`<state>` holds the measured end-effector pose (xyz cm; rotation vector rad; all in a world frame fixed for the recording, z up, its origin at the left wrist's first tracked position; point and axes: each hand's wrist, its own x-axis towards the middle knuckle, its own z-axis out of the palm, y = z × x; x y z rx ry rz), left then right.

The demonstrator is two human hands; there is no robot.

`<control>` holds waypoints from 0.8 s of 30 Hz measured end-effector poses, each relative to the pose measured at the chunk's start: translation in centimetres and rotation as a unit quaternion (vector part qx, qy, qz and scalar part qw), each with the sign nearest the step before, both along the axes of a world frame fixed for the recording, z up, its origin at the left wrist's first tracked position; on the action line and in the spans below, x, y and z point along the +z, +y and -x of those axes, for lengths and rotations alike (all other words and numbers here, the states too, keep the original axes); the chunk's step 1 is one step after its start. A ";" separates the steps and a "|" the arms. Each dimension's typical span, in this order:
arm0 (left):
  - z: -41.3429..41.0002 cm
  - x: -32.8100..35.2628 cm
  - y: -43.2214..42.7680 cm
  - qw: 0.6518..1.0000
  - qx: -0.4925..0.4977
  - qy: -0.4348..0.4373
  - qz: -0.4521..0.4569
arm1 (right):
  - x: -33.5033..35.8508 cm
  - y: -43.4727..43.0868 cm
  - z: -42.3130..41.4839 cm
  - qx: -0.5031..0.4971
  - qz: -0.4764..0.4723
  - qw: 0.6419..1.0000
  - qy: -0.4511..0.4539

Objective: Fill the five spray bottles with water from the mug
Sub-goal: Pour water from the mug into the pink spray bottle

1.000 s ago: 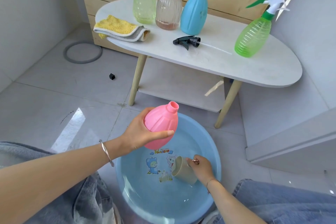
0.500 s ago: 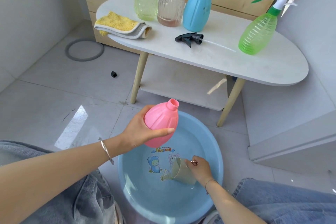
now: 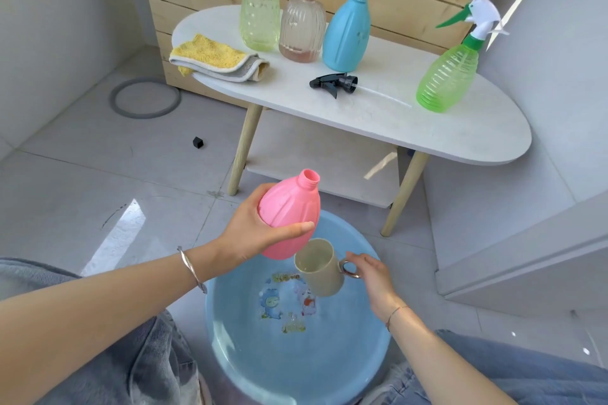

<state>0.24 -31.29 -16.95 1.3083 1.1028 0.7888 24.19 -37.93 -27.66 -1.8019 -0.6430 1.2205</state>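
Grips the pink spray bottle (image 3: 289, 210) in the left hand (image 3: 253, 233), fingers curled behind its belly and thumb laid across the front, neck uncapped and leaning up and away, above the far rim of the blue basin (image 3: 230, 339). Pinches the metal ring handle of the beige mug (image 3: 320, 268) with the right hand (image 3: 371, 273), thumb and forefinger closed on the ring, other fingers loosely spread. Holds the mug mouth-up, slightly tipped, clear of the shallow water in the basin, just below and right of the pink bottle's base; touching or not, cannot tell, nor how much water inside the mug. Cartoon print on the basin floor under the water. Beyond, on the white oval table (image 3: 460, 138), four more bottles, all upright: at the back a pale green bottle (image 3: 260, 10), a clear ribbed bottle (image 3: 302, 29) with a brown top just beside it, a blue bottle (image 3: 347, 33) with a grey top next along; well apart at the right end, a bright green bottle (image 3: 447, 76) with a white and green trigger. Between the blue and bright green ones, a black trigger head (image 3: 334, 84) on its side, dip tube pointing right. At the table's left end, a folded yellow cloth (image 3: 217, 57). On the tiled floor to the left, a grey ring (image 3: 144, 97) and a small black cube (image 3: 197, 142). Thin bracelet (image 3: 192, 270) on the left wrist; denim-clad knees either side of the basin.
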 end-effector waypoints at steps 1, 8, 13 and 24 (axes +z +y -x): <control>0.0 0.1 0.1 1.000 0.002 -0.001 -0.004 | 1.0 0.5 -0.1 -0.004 -0.008 1.000 0.008; 0.1 0.7 0.4 1.000 0.016 -0.009 -0.024 | 9.5 3.1 -2.1 0.023 -0.123 0.992 0.026; -0.1 1.0 0.2 0.999 0.009 -0.007 -0.036 | 14.6 3.7 -3.6 0.034 -0.194 0.980 0.035; -0.4 0.7 0.0 0.999 -0.025 0.007 -0.047 | 20.3 2.8 -3.0 0.031 -0.285 0.958 0.025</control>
